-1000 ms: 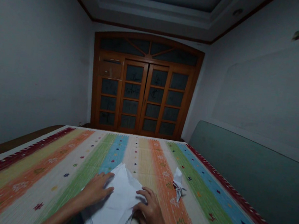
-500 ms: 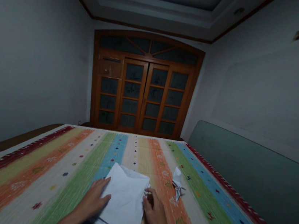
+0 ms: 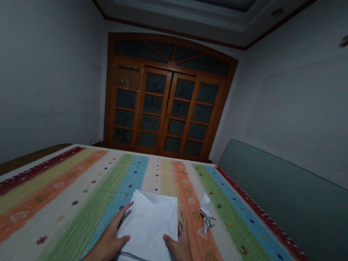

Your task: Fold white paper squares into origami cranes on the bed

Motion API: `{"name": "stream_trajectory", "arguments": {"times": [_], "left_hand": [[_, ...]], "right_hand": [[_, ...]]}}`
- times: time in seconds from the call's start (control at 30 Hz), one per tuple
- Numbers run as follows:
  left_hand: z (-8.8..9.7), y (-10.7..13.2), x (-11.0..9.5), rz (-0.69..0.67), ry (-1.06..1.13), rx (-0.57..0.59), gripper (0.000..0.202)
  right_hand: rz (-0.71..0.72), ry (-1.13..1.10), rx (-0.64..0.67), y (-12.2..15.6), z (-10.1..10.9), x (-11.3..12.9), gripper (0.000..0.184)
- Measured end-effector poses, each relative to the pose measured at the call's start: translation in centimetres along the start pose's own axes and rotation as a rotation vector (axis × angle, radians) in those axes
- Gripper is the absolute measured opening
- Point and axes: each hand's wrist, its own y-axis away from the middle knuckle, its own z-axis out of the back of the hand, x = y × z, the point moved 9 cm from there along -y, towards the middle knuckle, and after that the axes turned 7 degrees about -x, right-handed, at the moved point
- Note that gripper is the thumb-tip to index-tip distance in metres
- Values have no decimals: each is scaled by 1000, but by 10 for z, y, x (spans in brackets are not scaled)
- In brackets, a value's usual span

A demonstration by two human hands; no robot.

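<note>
A folded white cloth (image 3: 149, 223) lies flat on the striped cover (image 3: 55, 200), near its front edge and about midway across, over the blue, cream and orange stripes. It is folded into a neat, nearly square packet with straight sides and a smooth top, a few soft creases running across it. A thin dark line runs along its near edge, where the stacked layers show as a slightly thicker lip.

The left hand (image 3: 110, 242) rests against the cloth's left side, open and flat, with the fingers stretched forward along the edge and the thumb laid on top of the fabric. The right hand (image 3: 182, 251) mirrors it on the right side, also open, fingers along the edge and thumb on the cloth. Neither hand is closed around anything.

A small crumpled white cloth (image 3: 206, 214) sits apart to the right, on the orange stripe. Behind the cover stand dark wooden doors (image 3: 164, 103) with glass panes, and a green panel (image 3: 281, 196) runs along its right side.
</note>
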Motion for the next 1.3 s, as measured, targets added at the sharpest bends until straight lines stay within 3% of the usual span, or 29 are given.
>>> {"name": "stream_trajectory", "arguments": {"times": [0.07, 0.17, 0.3, 0.4, 0.7, 0.97, 1.13, 1.3], "left_hand": [[1, -1, -2, 30, 201, 2, 100], [2, -1, -12, 37, 390, 48, 98], [23, -2, -33, -42, 224, -39, 49], [28, 2, -43, -69, 175, -61, 34], [5, 20, -41, -128, 76, -15, 35], [24, 17, -47, -144, 98, -148, 33], [11, 18, -39, -92, 118, -64, 33], [19, 13, -40, -11, 259, -117, 32]], "right_hand": [[-58, -16, -20, -1, 4, 2, 97], [-8, 57, -81, -4, 15, 25, 84], [49, -12, -47, -6, 20, 59, 42], [99, -33, -14, -5, 20, 72, 24], [89, 17, 53, 3, 7, 57, 27], [73, 33, -18, -2, 19, 60, 26], [12, 28, 108, 1, 4, 48, 27], [-48, -18, 72, -2, 9, 48, 27]]}}
